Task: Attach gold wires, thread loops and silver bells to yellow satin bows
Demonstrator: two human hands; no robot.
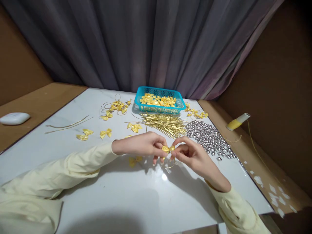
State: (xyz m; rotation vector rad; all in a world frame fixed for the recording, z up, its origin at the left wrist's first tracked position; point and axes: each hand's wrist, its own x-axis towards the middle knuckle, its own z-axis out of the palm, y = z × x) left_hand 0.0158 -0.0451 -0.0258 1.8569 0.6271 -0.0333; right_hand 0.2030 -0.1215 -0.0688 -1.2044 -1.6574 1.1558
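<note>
My left hand (143, 145) and my right hand (192, 154) meet over the middle of the white table (126, 195), both pinched on one small yellow ribbon bow (168, 149). A thin gold wire loop (170, 164) hangs under the bow between my fingers. Another yellow bow (135, 160) lies on the table just below my left hand. Pale yellow sleeves cover both arms.
A blue basket (159, 99) of yellow bows stands at the back. In front of it lie a bundle of gold wires (165, 125) and a heap of silver beads (211, 138). Loose bows (106, 133) and finished pieces (117, 107) are scattered left. A thread spool (237, 122) sits right.
</note>
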